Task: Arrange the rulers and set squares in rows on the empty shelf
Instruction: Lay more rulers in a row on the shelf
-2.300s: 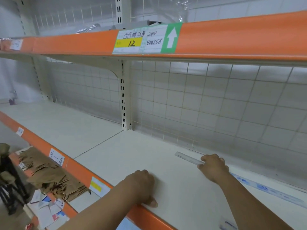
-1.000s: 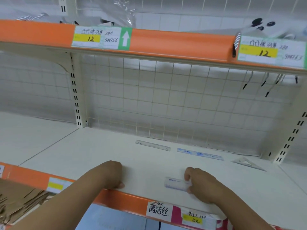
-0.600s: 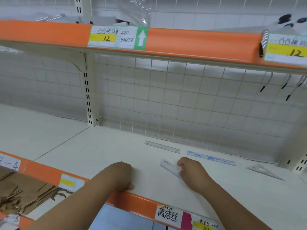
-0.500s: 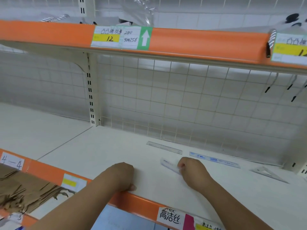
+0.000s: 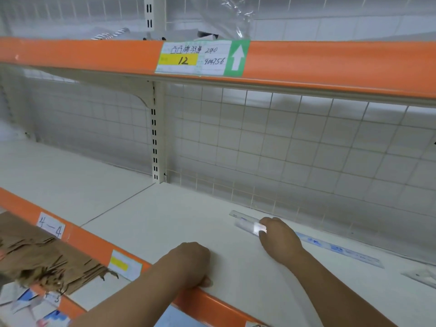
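Three rulers (image 5: 339, 250), one set square (image 5: 422, 274), right grip (image 5: 280, 237) pinching short ruler (image 5: 249, 225), left grip (image 5: 188, 263) clasping shelf edge (image 5: 226, 302).

Left hand (image 5: 191, 263) sits palm-down as a loose fist at the front lip of the shelf (image 5: 165, 215), fingers curled under, thumb tip poking out to the right along the edge; bare forearm comes in from lower left. Right hand (image 5: 280, 237) is farther back and to the right, knuckles up, fingers curled, pinching one end of a short ruler (image 5: 246, 225); bare forearm runs in from the lower right, wrist roughly straight. Hands apart, not touching.
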`<act>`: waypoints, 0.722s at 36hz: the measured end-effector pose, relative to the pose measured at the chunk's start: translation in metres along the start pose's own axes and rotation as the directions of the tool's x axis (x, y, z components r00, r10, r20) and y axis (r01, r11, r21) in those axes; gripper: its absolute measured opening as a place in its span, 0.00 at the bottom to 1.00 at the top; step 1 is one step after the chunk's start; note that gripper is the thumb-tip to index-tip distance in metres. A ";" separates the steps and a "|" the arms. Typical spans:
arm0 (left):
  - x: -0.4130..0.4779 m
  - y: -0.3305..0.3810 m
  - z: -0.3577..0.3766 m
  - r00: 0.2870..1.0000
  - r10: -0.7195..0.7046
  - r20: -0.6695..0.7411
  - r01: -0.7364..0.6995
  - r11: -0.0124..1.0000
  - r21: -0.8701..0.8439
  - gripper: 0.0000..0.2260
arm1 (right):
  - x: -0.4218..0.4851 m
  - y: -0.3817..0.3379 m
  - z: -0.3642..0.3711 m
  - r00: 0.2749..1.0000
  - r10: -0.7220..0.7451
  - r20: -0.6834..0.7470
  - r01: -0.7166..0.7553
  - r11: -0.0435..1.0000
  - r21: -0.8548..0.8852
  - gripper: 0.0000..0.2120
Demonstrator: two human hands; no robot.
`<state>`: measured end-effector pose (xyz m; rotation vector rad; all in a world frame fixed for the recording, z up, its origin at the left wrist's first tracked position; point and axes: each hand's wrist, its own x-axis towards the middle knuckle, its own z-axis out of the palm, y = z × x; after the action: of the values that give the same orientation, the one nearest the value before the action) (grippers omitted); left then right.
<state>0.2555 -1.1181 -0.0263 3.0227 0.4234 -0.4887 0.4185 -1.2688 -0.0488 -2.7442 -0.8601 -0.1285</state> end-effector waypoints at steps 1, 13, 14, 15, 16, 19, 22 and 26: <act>0.000 0.000 0.000 1.000 0.002 0.002 -0.002 1.000 0.003 0.21 | 0.003 -0.001 0.000 1.000 0.003 -0.010 -0.003 1.000 0.004 0.12; 0.002 0.001 0.000 1.000 -0.014 0.024 0.014 1.000 0.009 0.21 | 0.032 -0.005 0.004 0.981 -0.124 -0.152 0.078 0.958 -0.276 0.11; 0.002 0.001 0.001 1.000 -0.014 0.021 0.014 1.000 0.009 0.21 | 0.036 -0.004 0.009 0.972 -0.141 -0.188 0.083 0.955 -0.285 0.15; 0.002 0.001 0.001 1.000 -0.015 0.018 0.014 1.000 0.009 0.20 | 0.039 0.000 0.014 0.962 -0.160 -0.222 0.095 0.956 -0.278 0.18; 0.002 0.000 0.001 1.000 -0.015 0.015 0.015 1.000 0.010 0.20 | 0.042 0.003 0.018 0.955 -0.157 -0.251 0.085 0.957 -0.276 0.20; 0.002 0.000 0.002 1.000 -0.014 0.010 0.014 1.000 0.020 0.21 | 0.045 0.003 0.023 0.980 -0.111 -0.165 0.055 0.950 -0.308 0.14; 0.003 0.000 0.002 1.000 -0.015 0.006 0.015 1.000 0.026 0.22 | 0.044 0.005 0.027 0.970 -0.160 -0.184 0.099 0.947 -0.306 0.11; 0.004 -0.001 0.003 1.000 -0.010 0.007 0.010 0.999 0.030 0.22 | 0.045 0.006 0.031 0.985 -0.148 -0.082 0.118 0.947 -0.298 0.13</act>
<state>0.2576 -1.1167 -0.0303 3.0482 0.4346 -0.5111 0.4587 -1.2405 -0.0725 -2.9121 -1.0741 -0.4557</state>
